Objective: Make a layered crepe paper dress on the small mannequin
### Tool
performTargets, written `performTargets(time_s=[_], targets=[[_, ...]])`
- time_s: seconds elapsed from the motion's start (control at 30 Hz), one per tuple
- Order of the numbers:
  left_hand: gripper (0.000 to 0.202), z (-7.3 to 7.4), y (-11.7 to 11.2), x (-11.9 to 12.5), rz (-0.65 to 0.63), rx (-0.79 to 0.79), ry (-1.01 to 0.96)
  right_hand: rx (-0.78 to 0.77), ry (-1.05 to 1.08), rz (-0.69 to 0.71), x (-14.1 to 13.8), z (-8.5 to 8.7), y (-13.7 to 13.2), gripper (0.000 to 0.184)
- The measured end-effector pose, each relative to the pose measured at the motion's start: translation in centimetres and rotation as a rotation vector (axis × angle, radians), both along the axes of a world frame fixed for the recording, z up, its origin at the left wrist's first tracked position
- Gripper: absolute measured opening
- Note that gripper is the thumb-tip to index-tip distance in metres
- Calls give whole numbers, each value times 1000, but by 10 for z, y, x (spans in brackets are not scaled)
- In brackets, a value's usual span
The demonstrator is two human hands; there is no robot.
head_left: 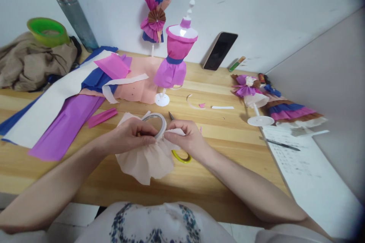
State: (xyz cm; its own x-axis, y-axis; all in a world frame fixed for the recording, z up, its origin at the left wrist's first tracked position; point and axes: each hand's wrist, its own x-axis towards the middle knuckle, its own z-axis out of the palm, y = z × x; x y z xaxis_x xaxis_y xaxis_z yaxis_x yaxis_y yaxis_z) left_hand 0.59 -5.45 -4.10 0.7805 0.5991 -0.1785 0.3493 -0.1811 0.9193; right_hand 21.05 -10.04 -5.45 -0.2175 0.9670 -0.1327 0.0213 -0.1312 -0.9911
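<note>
Pale cream crepe paper hangs in gathered folds below my hands, fanned out like a skirt. My left hand pinches its gathered top edge on the left. On the right, my right hand pinches the same strip, whose loose end shows by the fingers. A roll of white tape stands behind the gathers, between my hands; whether it touches the paper is hard to make out. Partly under my right hand lie scissors with a yellow handle.
A small mannequin in a pink and purple paper dress stands ahead, another dressed mannequin behind it. Coloured crepe sheets cover the left side. A phone leans on the wall; more paper dresses and a written sheet are right.
</note>
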Motion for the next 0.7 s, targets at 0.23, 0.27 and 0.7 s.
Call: performTargets(time_s=[0.23,0.27,0.7], targets=[[28,-3,-3,-1,-27,-18,-9,-64,-70,16,3,2,2,16],[26,-3,-3,-1,-40,-25,-2,-93,-79,27,4,2,2,18],[33,-4,-1,0,-81,-107,-161,-174,154,183,22,1,11,34]])
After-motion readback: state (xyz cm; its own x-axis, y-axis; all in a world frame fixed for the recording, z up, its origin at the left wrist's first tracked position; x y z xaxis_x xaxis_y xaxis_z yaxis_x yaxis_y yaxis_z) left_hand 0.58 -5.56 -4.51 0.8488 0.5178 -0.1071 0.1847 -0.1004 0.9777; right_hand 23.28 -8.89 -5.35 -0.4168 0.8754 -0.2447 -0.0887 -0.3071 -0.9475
